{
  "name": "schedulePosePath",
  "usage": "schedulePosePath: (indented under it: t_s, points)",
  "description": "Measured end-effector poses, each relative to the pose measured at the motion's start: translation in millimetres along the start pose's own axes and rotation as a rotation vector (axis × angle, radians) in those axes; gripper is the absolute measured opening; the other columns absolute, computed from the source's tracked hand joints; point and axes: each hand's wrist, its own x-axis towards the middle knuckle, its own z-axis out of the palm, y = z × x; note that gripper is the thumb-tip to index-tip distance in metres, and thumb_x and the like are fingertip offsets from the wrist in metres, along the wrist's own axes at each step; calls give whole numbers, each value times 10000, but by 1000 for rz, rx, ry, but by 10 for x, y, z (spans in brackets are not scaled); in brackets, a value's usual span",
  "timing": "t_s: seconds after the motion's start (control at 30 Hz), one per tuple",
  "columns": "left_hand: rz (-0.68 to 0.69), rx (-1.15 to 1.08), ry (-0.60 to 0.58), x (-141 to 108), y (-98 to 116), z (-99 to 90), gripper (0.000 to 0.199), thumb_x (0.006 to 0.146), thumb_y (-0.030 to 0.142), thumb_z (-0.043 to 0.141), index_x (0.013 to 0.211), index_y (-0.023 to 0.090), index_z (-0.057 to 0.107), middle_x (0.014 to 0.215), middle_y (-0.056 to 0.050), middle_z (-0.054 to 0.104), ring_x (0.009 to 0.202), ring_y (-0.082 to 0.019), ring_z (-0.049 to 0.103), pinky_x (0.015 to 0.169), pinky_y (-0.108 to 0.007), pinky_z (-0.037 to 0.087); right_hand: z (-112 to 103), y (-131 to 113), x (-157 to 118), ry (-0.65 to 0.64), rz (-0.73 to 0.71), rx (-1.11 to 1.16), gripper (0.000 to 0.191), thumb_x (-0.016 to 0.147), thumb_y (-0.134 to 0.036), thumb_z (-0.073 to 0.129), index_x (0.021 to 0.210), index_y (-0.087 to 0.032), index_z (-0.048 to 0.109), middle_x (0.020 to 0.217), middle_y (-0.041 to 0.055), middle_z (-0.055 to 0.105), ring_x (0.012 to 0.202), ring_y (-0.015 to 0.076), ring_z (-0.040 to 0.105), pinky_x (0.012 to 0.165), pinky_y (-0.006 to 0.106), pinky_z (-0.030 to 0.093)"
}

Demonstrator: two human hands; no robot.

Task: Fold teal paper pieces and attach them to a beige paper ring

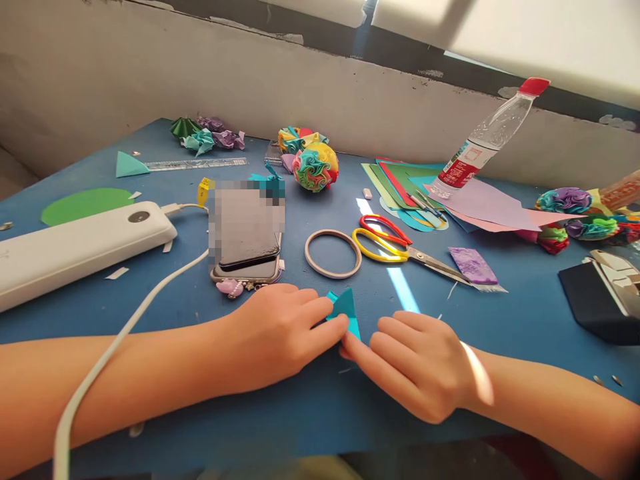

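A small piece of folded teal paper point(346, 307) is between my two hands at the front middle of the blue table. My left hand point(290, 330) is closed on its left side, the index finger pressing near the paper's lower edge. From the right, my right hand point(417, 363) pinches the paper's lower corner between thumb and index finger, its other fingers curled. Part of the paper is hidden behind the left fingers. Just beyond lie a roll of tape point(333, 273) and scissors point(387, 257) with red and yellow handles.
A white power bank point(85, 247) lies at left, its white cable point(145, 303) crossing over my left forearm. Phones point(245, 267) are beyond my left hand. A paper ball point(316, 167), coloured sheets point(480, 203), a bottle point(483, 143) and a dark box point(595, 297) stand farther off.
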Motion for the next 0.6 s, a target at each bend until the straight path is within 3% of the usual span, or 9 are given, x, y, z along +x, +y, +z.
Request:
schedulePosePath:
  t_s: [0.1, 0.17, 0.33, 0.6]
  points:
    - [-4, 18, 8, -4, -4, 17, 192, 899, 131, 416, 830, 138, 595, 626, -11, 517, 534, -148, 426, 482, -286, 301, 20, 30, -8, 29, 54, -21, 339, 866, -406, 569, 899, -70, 605, 524, -35, 440, 474, 105, 369, 460, 271, 236]
    - [-6, 36, 2, -8, -5, 37, 154, 883, 136, 458, 810, 133, 594, 614, -7, 503, 533, -146, 421, 475, -291, 286, 33, 51, -18, -1, 144, -45, 473, 903, -528, 432, 896, -85, 595, 559, -10, 454, 505, 118, 371, 475, 269, 260]
    - [19, 31, 42, -24, 2, 69, 113, 858, 106, 494, 807, 122, 594, 628, -17, 538, 558, -149, 452, 485, -300, 309, 37, 46, -24, -82, 277, -76, 420, 973, -408, 281, 898, -113, 571, 627, 29, 475, 561, 151, 373, 512, 278, 280]
    - [36, -21, 78, -30, -10, 27, 224, 901, 90, 388, 857, 119, 605, 679, -60, 611, 602, -164, 539, 535, -286, 426, 8, 78, -22, -19, 188, -105, 326, 947, -300, 382, 719, -148, 557, 564, 7, 427, 534, 138, 333, 490, 280, 251]
